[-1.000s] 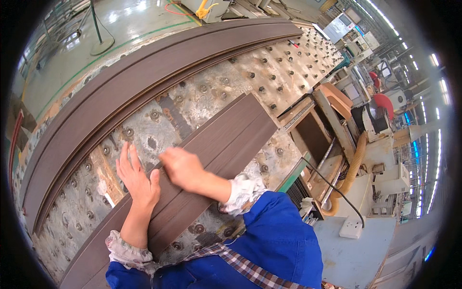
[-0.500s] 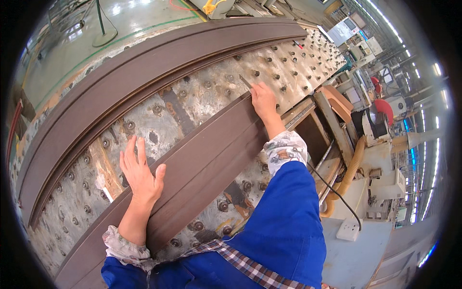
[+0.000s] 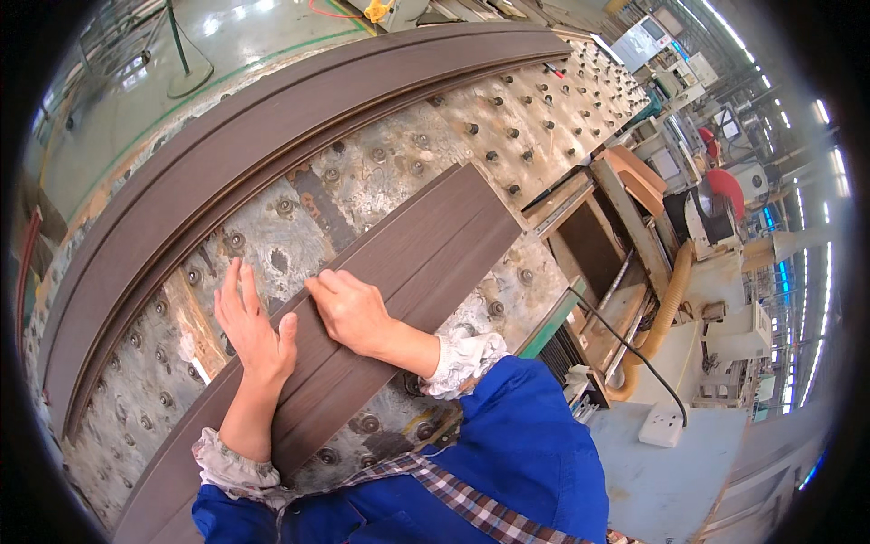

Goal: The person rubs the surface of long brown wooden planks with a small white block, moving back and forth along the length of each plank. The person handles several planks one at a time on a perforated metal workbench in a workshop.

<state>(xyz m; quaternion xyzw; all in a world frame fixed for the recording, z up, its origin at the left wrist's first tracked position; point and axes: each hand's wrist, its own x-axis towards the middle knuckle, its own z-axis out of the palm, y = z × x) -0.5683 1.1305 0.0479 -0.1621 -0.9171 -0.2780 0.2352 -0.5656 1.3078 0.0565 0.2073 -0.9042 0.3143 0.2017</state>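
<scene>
Worn metal, dotted with round knobs, forms the top of a big work table [image 3: 376, 204] in a workshop lit by rows of ceiling lamps. On it lies the near board [image 3: 444, 240], brown and grooved, slanting from beneath the person's arms toward the upper right. Over the board's far long edge, the left hand [image 3: 258, 331] is spread, fingers apart and thumb out; whether its palm presses down, I cannot tell. Farther up the board, the right hand [image 3: 349, 313] is curled with its fingertips at that same edge; I cannot tell whether it pinches anything. Just beyond the board, by the left hand, is a strip of pale wood [image 3: 192, 322]. Past that, a longer brown board [image 3: 272, 104] lies across the table, apart from the near board. Beyond the near board's upper end is a small red item [image 3: 554, 71]. Right of the board are a ribbed yellow hose [image 3: 671, 313] and a white socket block [image 3: 663, 428].
</scene>
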